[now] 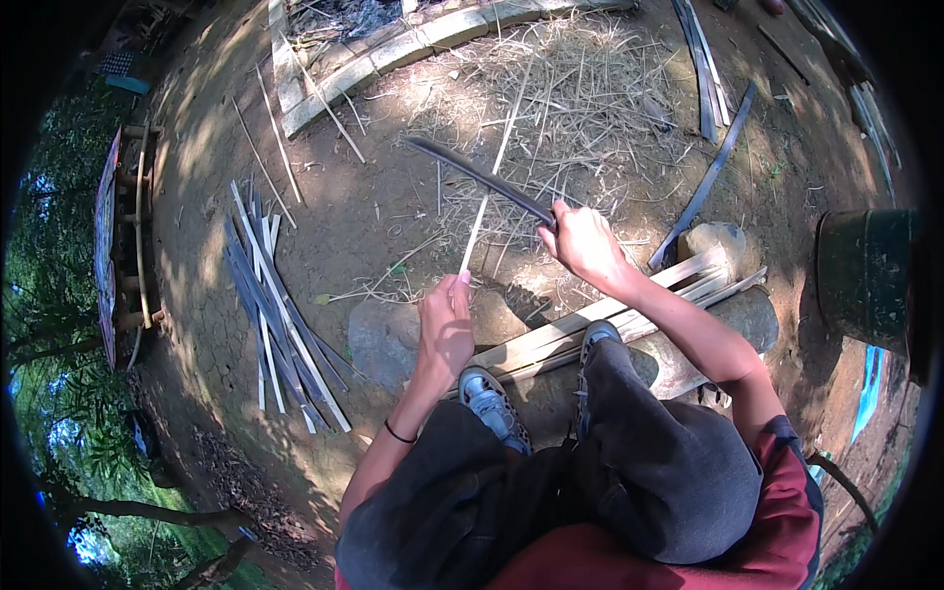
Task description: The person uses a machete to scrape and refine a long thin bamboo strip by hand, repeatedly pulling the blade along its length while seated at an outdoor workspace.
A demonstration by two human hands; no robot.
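My left hand (447, 323) is closed around the near end of a long, thin, pale wooden strip (476, 234), which looks like split bamboo. The strip points away from me, over the shavings on the ground. In my right hand (588, 246) is the handle of a long-bladed knife (482, 177), much of the handle hidden by my fingers. Its dark blade reaches up and to the left, crossing the strip about midway. Whether the edge touches the strip or passes just above it, I cannot tell.
Pale shavings (590, 93) cover the ground ahead. A bundle of split strips (280, 305) lies at left. More strips (610, 320) rest by my shoes, over stones and a log. A brick-edged fire pit (433, 34) is at the top, a dark green container (863, 280) at right.
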